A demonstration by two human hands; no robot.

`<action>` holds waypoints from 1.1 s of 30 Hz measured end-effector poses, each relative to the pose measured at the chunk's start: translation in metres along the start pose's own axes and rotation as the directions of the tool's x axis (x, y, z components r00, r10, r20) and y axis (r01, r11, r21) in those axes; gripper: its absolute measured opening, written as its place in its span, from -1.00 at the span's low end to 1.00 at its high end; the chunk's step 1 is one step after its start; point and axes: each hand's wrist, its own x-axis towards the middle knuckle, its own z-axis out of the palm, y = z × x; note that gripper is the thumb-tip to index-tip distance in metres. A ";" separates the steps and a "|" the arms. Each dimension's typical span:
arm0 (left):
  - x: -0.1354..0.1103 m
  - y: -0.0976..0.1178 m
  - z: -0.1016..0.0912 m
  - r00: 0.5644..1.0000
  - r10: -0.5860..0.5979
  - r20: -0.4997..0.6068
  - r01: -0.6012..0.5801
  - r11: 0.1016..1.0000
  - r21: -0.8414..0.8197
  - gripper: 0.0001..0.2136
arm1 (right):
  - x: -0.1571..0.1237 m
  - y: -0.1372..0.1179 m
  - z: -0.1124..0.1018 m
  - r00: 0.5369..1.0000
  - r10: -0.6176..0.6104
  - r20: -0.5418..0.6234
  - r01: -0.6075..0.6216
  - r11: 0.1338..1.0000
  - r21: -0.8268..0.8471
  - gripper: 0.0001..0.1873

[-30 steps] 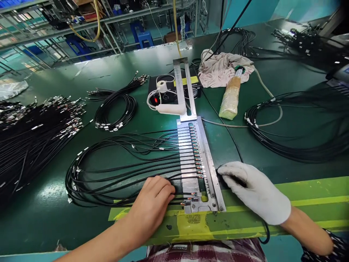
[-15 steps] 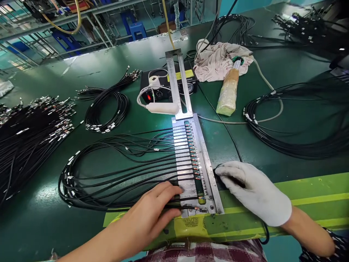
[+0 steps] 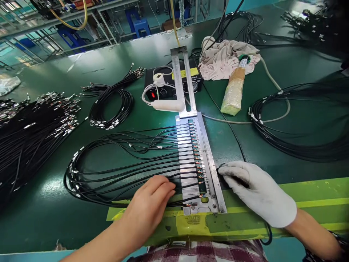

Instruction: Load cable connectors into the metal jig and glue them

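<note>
A long metal fixture (image 3: 211, 171) lies on the green bench and holds a row of several black cables (image 3: 122, 171) with their stripped ends in its slots. My bare left hand (image 3: 149, 205) rests flat on the cables just left of the fixture's near end, fingertips on the lowest cables. My right hand (image 3: 259, 191), in a white glove, lies against the fixture's right edge, fingers curled down on the bench with a black cord running under it. Neither hand lifts anything.
A black control box (image 3: 169, 85) with a white soldering handle (image 3: 166, 105) sits behind the fixture. A cloth (image 3: 226, 60) and a wrapped roll (image 3: 231, 94) lie beyond. Cable bundles lie at left (image 3: 32, 127), middle (image 3: 111, 105) and right (image 3: 294, 131). Yellow tape (image 3: 300, 203) marks the near edge.
My left hand slid forward along the lowest cables toward the fixture, then drew back a little. The gloved right hand stayed put. The camera shifted slightly.
</note>
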 end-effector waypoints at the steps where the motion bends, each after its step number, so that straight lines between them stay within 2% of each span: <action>1: 0.003 0.000 0.006 0.999 0.035 0.022 -0.036 0.999 0.035 -0.83 | 0.000 0.000 0.000 1.000 0.004 -0.001 -0.004 1.000 0.004 -0.78; 4: 0.006 -0.002 0.021 0.995 0.050 0.090 -0.051 0.999 0.014 -0.81 | -0.001 0.001 0.001 1.000 0.008 0.003 -0.008 1.000 0.017 -0.79; 6: 0.005 -0.004 0.025 0.993 0.067 0.098 -0.065 0.998 -0.018 -0.80 | 0.000 0.000 0.001 1.000 0.004 0.002 -0.004 1.000 0.019 -0.79; 13: -0.004 -0.015 0.013 0.973 0.215 0.077 -0.222 0.971 0.087 -0.69 | 0.003 -0.002 -0.002 1.000 -0.006 0.005 0.006 0.999 0.040 -0.80; 18: 0.004 -0.021 0.007 0.965 0.222 0.140 -0.232 0.971 0.061 -0.68 | 0.002 -0.001 -0.002 1.000 -0.002 0.006 0.002 0.999 0.052 -0.82; 24: 0.012 -0.026 0.008 0.938 0.293 0.186 -0.319 0.940 0.124 -0.65 | 0.004 -0.001 -0.002 1.000 0.000 -0.002 0.000 0.999 0.054 -0.81; 28: 0.019 -0.023 0.005 0.905 0.386 0.181 -0.420 0.881 0.218 -0.66 | 0.003 -0.001 -0.002 1.000 0.005 0.002 -0.005 0.998 0.063 -0.82; 30: 0.020 -0.021 0.006 0.900 0.399 0.175 -0.430 0.877 0.216 -0.66 | 0.003 -0.001 -0.001 1.000 0.002 -0.002 -0.002 0.998 0.060 -0.82; 33: 0.015 -0.020 0.012 0.921 0.359 0.151 -0.382 0.908 0.174 -0.66 | 0.003 -0.001 -0.001 1.000 -0.001 -0.010 0.002 0.999 0.050 -0.82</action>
